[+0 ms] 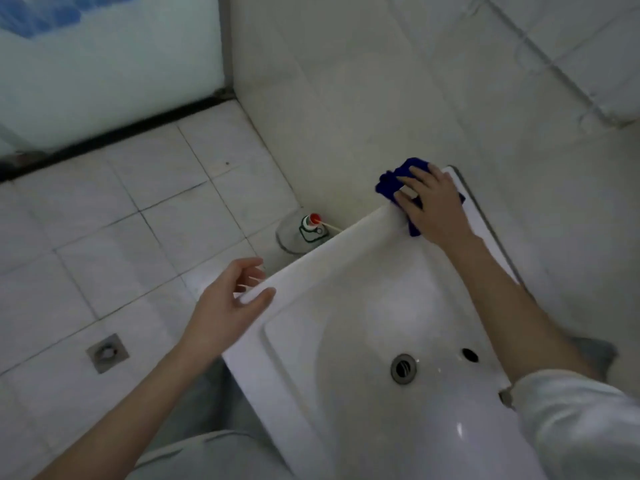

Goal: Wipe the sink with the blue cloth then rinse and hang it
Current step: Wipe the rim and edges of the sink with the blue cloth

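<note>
Cloth (393, 183) bunched shapeless under right hand (433, 206) on sink (311, 271) corner.

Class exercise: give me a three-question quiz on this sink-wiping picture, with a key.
1. True or false: the right hand presses the cloth on the sink rim.
2. The cap of the bottle is: A red, B blue, C black.
3. What does the left hand touch?
Key: 1 true; 2 A; 3 the sink rim.
</note>
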